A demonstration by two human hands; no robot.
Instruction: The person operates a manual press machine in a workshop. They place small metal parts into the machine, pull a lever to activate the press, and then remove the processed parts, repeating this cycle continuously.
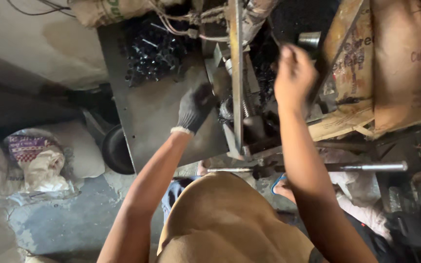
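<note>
My left hand [194, 108] wears a dark knit glove with a white cuff and reaches into the middle of a small metal machine [239, 97], its fingers at a dark part by the upright steel bar [237, 58]. What the fingers hold is hidden. My right hand [294, 73] is bare and raised, its fingers closed around a dark lever [320, 73] of the machine, just below a shiny metal cup [310, 39]. A heap of small dark metal pieces [152, 48] lies on the grey metal table [157, 112] to the left.
Brown cardboard sheets [391, 63] lean at the right. A long steel rod [366, 167] sticks out low on the right. A dark round pan [115, 151] sits under the table edge. White sacks [40, 160] lie on the concrete floor at left. Wires [181, 27] run above.
</note>
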